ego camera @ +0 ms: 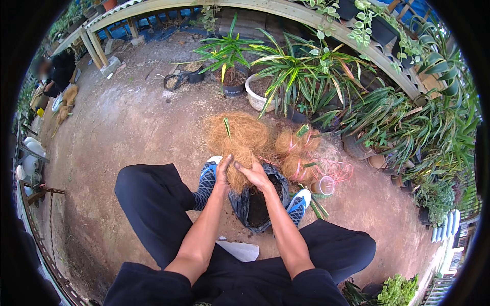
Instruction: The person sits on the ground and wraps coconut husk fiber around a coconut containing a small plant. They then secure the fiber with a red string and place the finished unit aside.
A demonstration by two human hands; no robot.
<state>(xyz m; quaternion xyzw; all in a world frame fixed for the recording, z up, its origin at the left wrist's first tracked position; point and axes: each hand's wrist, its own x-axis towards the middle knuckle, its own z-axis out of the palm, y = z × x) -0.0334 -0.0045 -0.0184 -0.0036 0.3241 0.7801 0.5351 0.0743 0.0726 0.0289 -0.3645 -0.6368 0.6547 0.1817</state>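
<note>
Between my palms I hold a wad of brown coconut fiber [239,168], with a green leaf cutting [227,127] standing up out of its top. My left hand [223,171] grips its left side and my right hand [255,174] its right side. Below them is a black plastic bag [239,208] of dark soil [258,208], its mouth rolled wide. Just beyond the wad lies a larger loose heap of fiber [252,130]. To the right sit several fiber balls [294,168] tied with pink plastic string [342,171], with cut leaf pieces poking out.
A plastic cup [326,185] and cut leaf strips [316,202] lie near my right shoe [299,204]. Potted plants [232,82] and a white pot [260,95] line the far side under a wooden shelf [268,7]. Another person [63,70] sits at the far left.
</note>
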